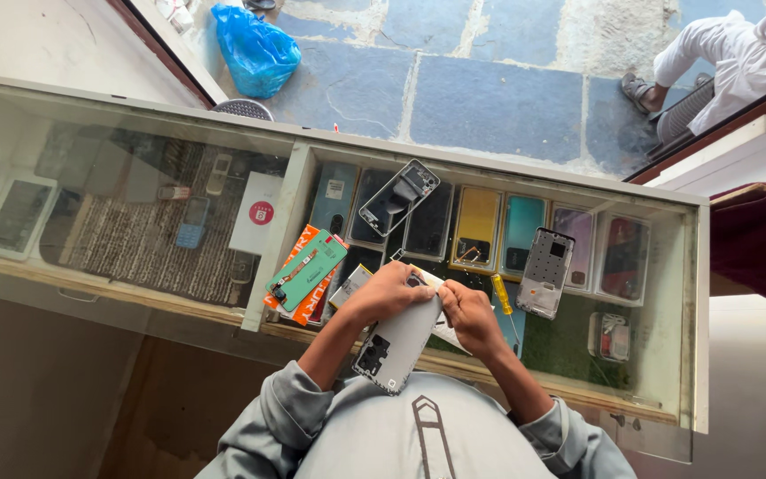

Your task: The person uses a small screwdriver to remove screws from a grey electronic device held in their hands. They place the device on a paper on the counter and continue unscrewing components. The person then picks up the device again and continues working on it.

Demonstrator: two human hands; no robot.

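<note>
- Both hands are on the silver phone back cover (398, 341), held tilted above the near edge of the glass-topped desk (489, 168), just over the person's lap.
- Left hand (389, 293): grip closed around the cover's upper end, fingers curled over its edge.
- Right hand (469, 318): grip pinched tight on the cover's right edge, beside a white slip of paper.
- On the glass just beyond the right hand lies a yellow-handled screwdriver (503, 297).
- A grey phone frame (546, 272) rests right of it; another open phone shell (398, 197) sits further back.
- A green packet (307, 270) lies left, on orange packaging.
</note>
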